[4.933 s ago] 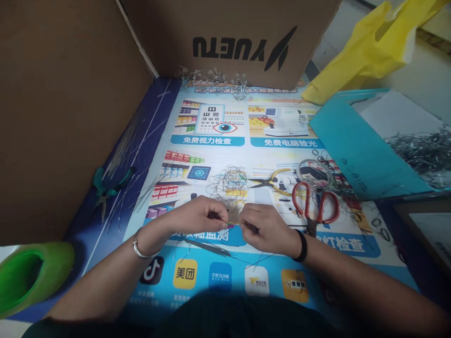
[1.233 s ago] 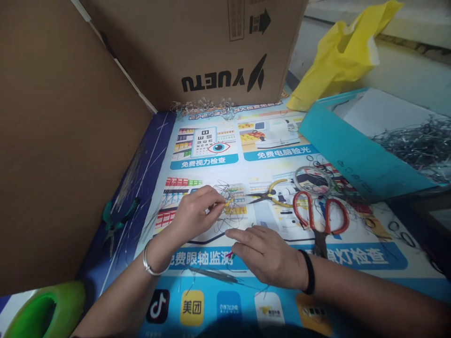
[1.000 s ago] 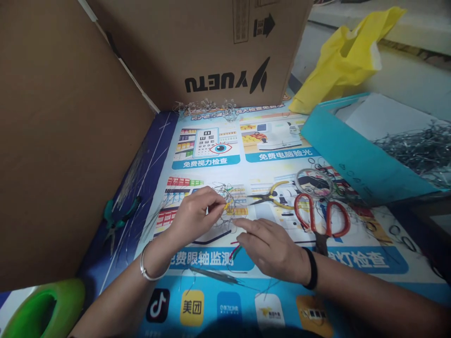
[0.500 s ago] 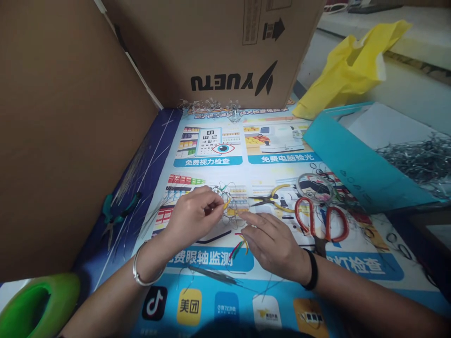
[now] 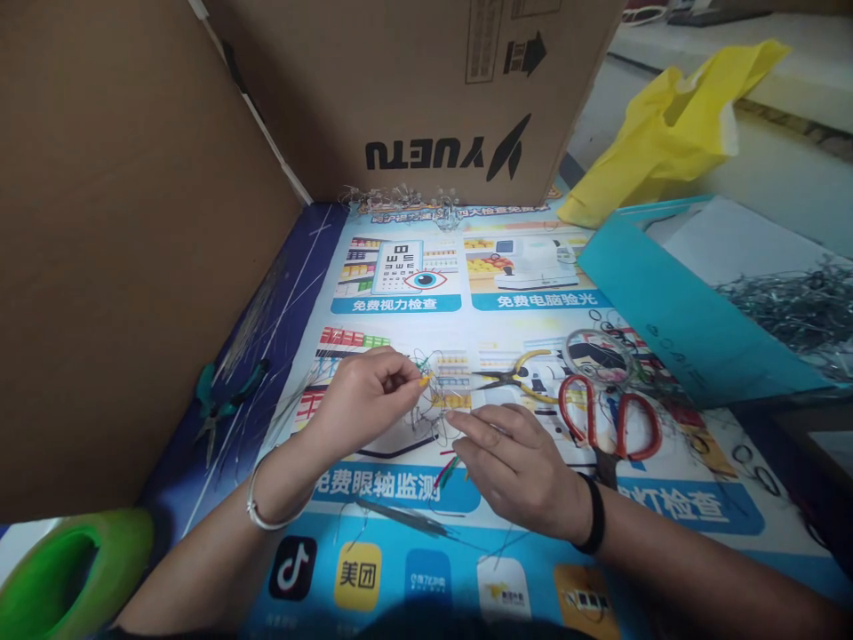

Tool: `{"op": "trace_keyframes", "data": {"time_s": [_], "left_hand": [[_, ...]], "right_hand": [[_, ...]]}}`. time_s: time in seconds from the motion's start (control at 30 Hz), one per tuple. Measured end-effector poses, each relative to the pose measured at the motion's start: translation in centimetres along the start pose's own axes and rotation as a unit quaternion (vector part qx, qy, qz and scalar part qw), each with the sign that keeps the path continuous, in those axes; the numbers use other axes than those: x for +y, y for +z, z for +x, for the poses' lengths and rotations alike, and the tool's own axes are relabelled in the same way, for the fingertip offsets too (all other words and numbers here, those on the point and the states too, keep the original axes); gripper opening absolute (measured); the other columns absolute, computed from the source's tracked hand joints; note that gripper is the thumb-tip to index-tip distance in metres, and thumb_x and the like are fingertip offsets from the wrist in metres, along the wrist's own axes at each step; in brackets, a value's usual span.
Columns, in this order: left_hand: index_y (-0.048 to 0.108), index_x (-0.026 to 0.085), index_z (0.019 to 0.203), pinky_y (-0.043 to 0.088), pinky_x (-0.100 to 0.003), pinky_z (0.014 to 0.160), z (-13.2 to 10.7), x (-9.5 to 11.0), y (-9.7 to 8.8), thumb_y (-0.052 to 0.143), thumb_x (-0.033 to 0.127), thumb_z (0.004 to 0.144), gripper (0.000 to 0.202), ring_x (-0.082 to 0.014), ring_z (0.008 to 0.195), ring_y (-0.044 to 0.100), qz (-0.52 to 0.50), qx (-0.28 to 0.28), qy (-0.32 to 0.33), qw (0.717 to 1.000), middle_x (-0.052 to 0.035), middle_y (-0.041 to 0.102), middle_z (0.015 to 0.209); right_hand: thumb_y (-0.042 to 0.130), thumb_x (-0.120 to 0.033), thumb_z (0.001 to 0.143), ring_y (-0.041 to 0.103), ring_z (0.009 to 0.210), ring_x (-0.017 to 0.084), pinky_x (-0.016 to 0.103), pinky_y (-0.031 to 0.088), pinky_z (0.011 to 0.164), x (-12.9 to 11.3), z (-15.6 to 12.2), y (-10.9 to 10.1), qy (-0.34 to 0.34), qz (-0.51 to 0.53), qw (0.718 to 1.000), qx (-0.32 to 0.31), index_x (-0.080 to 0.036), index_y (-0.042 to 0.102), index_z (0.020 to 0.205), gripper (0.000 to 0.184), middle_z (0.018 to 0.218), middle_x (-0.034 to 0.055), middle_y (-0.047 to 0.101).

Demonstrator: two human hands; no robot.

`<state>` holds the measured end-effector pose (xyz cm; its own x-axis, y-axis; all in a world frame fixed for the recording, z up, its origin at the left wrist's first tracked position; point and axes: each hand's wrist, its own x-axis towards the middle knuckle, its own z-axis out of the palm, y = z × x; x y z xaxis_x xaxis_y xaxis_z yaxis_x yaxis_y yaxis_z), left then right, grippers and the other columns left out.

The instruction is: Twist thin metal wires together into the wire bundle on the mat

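My left hand (image 5: pixel 370 387) is closed in a pinch on a small yellow strip (image 5: pixel 425 380), perhaps a thin tube or coated wire. A tangle of thin bent wire (image 5: pixel 426 413) lies between the two hands. At its right side my right hand (image 5: pixel 510 458) has its fingers pressed together, the fingertips on the wire; the thumb is mostly hidden. Short red and green strips (image 5: pixel 448 469) lie on the printed sheet beside the right hand. Yellow-handled pliers (image 5: pixel 516 377) rest just beyond it, tips pointing left. Red-handled scissors (image 5: pixel 608 427) lie to its right.
Cardboard panels (image 5: pixel 440 98) stand at the back and left. Teal-handled pliers (image 5: pixel 219 404) and straight wires lie left. A teal box (image 5: pixel 693 311) holds a heap of wire pieces. A green tape roll (image 5: pixel 73 569) sits front left. A yellow bag (image 5: pixel 673 133) is behind the box.
The yellow strip in my left hand has shifted slightly up. My right fingertips have moved a little down and left. The whole view has shifted slightly.
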<state>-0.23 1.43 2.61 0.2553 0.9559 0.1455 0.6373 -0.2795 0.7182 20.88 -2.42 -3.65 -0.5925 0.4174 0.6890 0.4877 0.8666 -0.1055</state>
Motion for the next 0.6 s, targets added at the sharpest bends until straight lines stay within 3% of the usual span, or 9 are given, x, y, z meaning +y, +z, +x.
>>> {"op": "trace_keyframes", "data": {"time_s": [0.2,0.37,0.6], "left_hand": [[0.060,0.014,0.066,0.035,-0.019,0.050,0.47,-0.04,-0.68,0.060,0.023,0.078,0.015,-0.0072,0.055,0.046,-0.066,-0.092,-0.034,0.993,0.0023,0.053,0.062],[0.057,0.013,0.066,0.034,-0.018,0.048,0.78,-0.09,-0.79,0.059,0.025,0.078,0.017,-0.0062,0.053,0.042,-0.122,-0.128,-0.056,0.983,0.0033,0.050,0.059],[0.054,0.014,0.069,0.032,-0.018,0.045,0.83,-0.21,-0.35,0.059,0.028,0.079,0.018,-0.0051,0.047,0.040,-0.231,-0.190,-0.090,0.950,0.0058,0.046,0.054]], "right_hand": [[0.058,-0.008,0.081,0.055,0.094,0.022,0.038,0.043,0.077,0.25,0.02,-0.23,-0.014,0.001,1.000,-0.019,-0.014,0.065,0.092,0.014,0.102,0.0081,0.069],[0.055,-0.011,0.081,0.054,0.084,0.021,0.036,0.039,0.070,-0.05,0.47,-0.64,0.011,-0.025,0.999,-0.039,-0.017,0.064,0.090,0.014,0.098,0.0081,0.069],[0.059,-0.013,0.080,0.052,0.085,0.021,0.038,0.035,0.073,-0.63,0.95,-0.50,0.067,-0.053,0.996,-0.008,-0.023,0.066,0.087,0.013,0.099,0.0044,0.070]]}}
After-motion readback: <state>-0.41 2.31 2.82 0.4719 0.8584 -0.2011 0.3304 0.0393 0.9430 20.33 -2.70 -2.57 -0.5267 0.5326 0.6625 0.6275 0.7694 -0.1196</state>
